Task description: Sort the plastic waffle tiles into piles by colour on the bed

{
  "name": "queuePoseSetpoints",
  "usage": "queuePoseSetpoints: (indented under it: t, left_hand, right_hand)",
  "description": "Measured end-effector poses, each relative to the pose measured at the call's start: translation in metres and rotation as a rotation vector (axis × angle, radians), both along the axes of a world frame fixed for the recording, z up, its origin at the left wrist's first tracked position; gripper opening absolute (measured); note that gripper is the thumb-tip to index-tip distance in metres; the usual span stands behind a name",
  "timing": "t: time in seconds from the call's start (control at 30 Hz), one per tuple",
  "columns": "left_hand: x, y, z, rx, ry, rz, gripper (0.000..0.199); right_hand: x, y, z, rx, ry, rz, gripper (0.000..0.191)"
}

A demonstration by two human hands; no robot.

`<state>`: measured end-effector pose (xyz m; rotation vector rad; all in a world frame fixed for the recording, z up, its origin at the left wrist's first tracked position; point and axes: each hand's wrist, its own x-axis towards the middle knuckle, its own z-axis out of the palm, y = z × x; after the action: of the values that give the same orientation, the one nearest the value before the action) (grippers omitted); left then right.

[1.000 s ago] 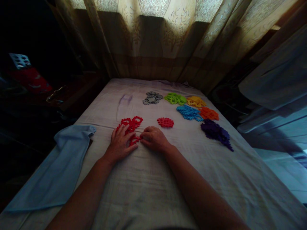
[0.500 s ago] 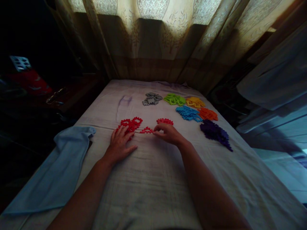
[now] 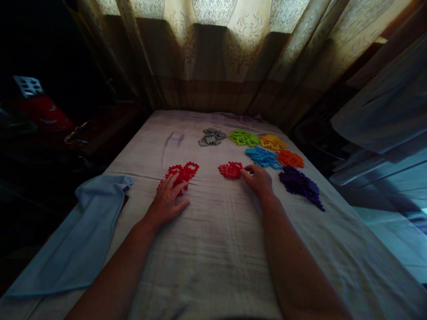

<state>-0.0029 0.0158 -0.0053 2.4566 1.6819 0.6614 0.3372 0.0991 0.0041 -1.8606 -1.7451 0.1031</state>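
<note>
My left hand (image 3: 170, 193) rests with spread fingers on a loose pile of red toothed plastic pieces (image 3: 191, 169), covering part of it. To the right lies a second, smaller red group (image 3: 227, 170). At its right edge my right hand (image 3: 258, 178) pinches a red toothed piece (image 3: 237, 165) between thumb and fingertips, holding it over that group. The pieces have notched edges and some have open middles. Where the held piece ends and the ones under it begin is hard to make out.
Farther back lie piles of similar pieces: grey (image 3: 212, 137), lime green (image 3: 243, 138), yellow (image 3: 272, 142), blue (image 3: 262, 157), orange (image 3: 290, 158) and dark purple (image 3: 300, 186). A light blue cloth (image 3: 86, 235) lies at the left edge of the sheet-covered surface (image 3: 207, 249). A curtain (image 3: 207, 66) hangs behind.
My right hand has moved right, carrying the red piece from between the two red groups to the right-hand one. My left hand has stayed almost still on its pile.
</note>
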Motion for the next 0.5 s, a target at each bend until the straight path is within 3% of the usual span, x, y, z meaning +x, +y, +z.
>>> queuePoseSetpoints:
  t: [0.13,0.23,0.33,0.5]
  left_hand:
    - [-0.009,0.002,0.003,-0.022,0.019,0.046,0.066]
    - [-0.020,0.003,0.007,-0.122,0.080,0.162,0.082]
    - [-0.031,0.002,0.012,-0.259,0.146,0.257,0.091]
    - [-0.035,0.002,0.013,-0.312,0.223,0.298,0.081]
  right_hand:
    - [-0.009,-0.001,0.006,0.058,-0.011,0.002,0.029]
    - [-0.029,-0.004,0.014,0.066,-0.020,0.072,0.024]
    - [-0.061,-0.014,0.020,0.049,-0.024,0.256,0.022]
    - [-0.119,-0.044,0.022,-0.024,-0.154,0.672,0.036]
